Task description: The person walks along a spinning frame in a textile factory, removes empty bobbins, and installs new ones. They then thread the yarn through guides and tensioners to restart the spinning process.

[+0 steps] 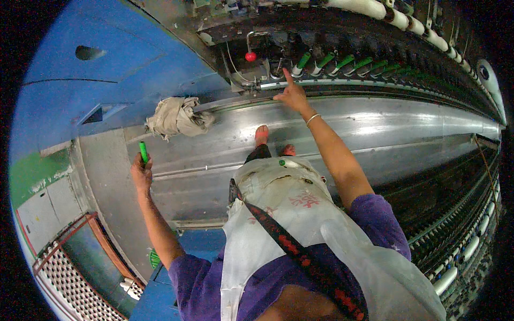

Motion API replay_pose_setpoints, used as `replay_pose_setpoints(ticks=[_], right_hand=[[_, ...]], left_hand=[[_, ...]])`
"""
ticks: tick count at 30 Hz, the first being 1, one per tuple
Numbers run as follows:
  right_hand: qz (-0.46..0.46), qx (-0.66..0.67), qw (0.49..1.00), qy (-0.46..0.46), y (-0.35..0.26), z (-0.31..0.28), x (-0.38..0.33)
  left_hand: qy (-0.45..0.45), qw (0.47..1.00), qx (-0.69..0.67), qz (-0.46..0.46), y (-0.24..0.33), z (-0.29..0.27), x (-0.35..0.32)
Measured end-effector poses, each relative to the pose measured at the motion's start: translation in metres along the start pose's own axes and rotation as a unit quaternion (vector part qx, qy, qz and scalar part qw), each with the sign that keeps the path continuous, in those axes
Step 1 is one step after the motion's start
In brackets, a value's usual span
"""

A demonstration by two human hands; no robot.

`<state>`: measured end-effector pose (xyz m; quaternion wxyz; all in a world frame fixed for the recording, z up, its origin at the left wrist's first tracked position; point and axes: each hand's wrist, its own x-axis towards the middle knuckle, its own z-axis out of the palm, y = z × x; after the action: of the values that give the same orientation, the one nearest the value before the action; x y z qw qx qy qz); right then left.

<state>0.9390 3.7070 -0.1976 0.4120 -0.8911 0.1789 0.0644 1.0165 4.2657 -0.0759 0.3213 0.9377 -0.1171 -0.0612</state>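
Out to the left, my left hand (pixel 141 175) is closed around a green bobbin tube (pixel 143 152), whose upper part sticks up from the fingers. My right hand (pixel 293 96) reaches forward to the spinning frame, index finger and thumb stretched apart, with nothing visible in it. Its fingertip is by a bare-looking spindle (pixel 277 70) at the left end of the row; whether it touches anything I cannot tell. Just right of it, a green-topped bobbin (pixel 303 61) with white yarn leans on its spindle. Several similar bobbins (pixel 342 63) continue rightward along the rail (pixel 321 82).
A red knob (pixel 250 56) hangs above the row's left end. A bundle of beige cloth (pixel 179 117) lies by the blue panel (pixel 123 48). Behind me on the right runs another machine row (pixel 455 224). At lower left stands a rack of white pegs (pixel 69 273).
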Motion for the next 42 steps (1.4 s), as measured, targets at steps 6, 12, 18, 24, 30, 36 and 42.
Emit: replay_pose_setpoints(ticks=[6, 12, 18, 24, 30, 36, 42], right_hand=[[0.08, 0.317, 0.942, -0.075, 0.023, 0.024, 0.05], [-0.024, -0.308, 0.95, 0.034, 0.032, 0.012, 0.045], [0.0, -0.356, 0.924, 0.136, 0.013, 0.022, 0.034], [-0.018, -0.258, 0.937, 0.233, 0.014, 0.026, 0.034], [-0.101, -0.078, 0.966, 0.225, 0.056, -0.094, -0.069], [-0.101, 0.22, 0.953, 0.181, 0.015, -0.125, -0.076], [0.032, 0.353, 0.935, -0.001, 0.005, -0.129, -0.089]], left_hand=[[0.116, 0.902, -0.383, -0.16, 0.021, 0.051, 0.011], [0.014, 0.903, -0.398, -0.163, 0.002, 0.075, 0.032], [0.02, 0.933, -0.353, -0.072, -0.034, 0.123, 0.079], [0.063, 0.919, -0.367, -0.132, -0.029, 0.147, 0.096], [0.044, 0.918, -0.39, -0.053, 0.122, 0.207, 0.06], [0.107, 0.884, -0.383, 0.245, 0.308, 0.247, 0.108], [-0.045, 0.975, -0.173, 0.132, 0.354, 0.272, 0.143]])
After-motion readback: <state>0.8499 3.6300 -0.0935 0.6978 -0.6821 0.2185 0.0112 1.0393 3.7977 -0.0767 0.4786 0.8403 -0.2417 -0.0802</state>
